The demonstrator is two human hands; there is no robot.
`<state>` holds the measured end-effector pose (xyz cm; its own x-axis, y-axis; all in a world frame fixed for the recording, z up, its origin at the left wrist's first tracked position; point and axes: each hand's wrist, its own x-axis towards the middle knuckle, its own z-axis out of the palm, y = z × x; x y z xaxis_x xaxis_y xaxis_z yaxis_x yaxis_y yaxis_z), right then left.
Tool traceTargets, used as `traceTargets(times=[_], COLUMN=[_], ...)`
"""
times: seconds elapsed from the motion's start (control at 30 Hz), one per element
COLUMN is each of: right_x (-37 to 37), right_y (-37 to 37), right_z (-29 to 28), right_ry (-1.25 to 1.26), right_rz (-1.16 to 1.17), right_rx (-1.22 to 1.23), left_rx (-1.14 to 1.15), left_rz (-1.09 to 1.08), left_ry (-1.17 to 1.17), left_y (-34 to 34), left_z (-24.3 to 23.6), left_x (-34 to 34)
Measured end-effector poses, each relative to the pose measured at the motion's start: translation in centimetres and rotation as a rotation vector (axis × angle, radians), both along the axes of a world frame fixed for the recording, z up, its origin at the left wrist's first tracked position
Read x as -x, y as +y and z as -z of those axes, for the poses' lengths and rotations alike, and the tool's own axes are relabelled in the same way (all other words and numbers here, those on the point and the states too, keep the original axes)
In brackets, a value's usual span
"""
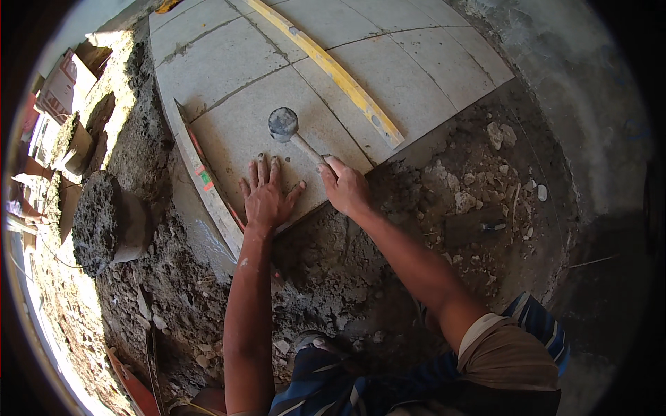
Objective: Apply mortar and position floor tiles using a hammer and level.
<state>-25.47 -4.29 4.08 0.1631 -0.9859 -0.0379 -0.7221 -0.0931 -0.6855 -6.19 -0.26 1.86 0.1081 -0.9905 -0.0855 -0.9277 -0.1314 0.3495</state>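
Observation:
My right hand (345, 186) grips the wooden handle of a mallet (283, 123). The mallet's round, dusty grey head is over the nearest floor tile (239, 121); whether it touches the tile I cannot tell. My left hand (266, 201) lies on that tile near its front edge, fingers spread and holding nothing. Just left of it, a spirit level (215, 194) with a green vial runs along the tile's left side. Farther off, a long yellow level (340, 76) rests across the laid tiles, its near end close to their front edge.
Mortar fills a bucket (132, 225) on the left. Rough wet mortar (305, 277) covers the ground before the tiles. Rubble (468, 197) and a dark flat board-like tool (475, 227) lie to the right. A smooth grey floor (583, 83) borders the far right.

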Motion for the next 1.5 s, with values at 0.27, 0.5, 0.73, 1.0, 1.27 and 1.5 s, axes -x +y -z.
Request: traceTargets(times=[0.27,0.5,0.73,1.0,1.27,1.5], right_x=[1.5,-2.3,-7.2,-8.3,-8.2,-10.6], right_y=[0.8,-3.8,-9.3,-9.5,-10.6,-10.6], right_z=[1.3,-0.1,0.6,0.1,1.0,-0.1], right_ry=[0.063,-0.026,0.107,0.165,0.17,0.189], right_rz=[0.009,-0.016,-0.017,-0.022,-0.068,-0.184], right_rx=[-0.012,0.076,0.031,-0.07,0.01,0.021], left_rx=[0.04,0.013,0.074,0.056,-0.004,0.032], left_rz=[-0.005,0.004,0.007,-0.057,-0.121,-0.111], left_ry=[-0.034,-0.043,-0.042,-0.013,-0.016,-0.041], left_y=[0.1,-0.1,-0.3,-1.4,-3.5,-3.4], left_z=[0.4,-0.6,-0.2,-0.7,-0.5,0.0], left_x=[0.2,0.2,0.4,-1.1,-2.3,-2.2])
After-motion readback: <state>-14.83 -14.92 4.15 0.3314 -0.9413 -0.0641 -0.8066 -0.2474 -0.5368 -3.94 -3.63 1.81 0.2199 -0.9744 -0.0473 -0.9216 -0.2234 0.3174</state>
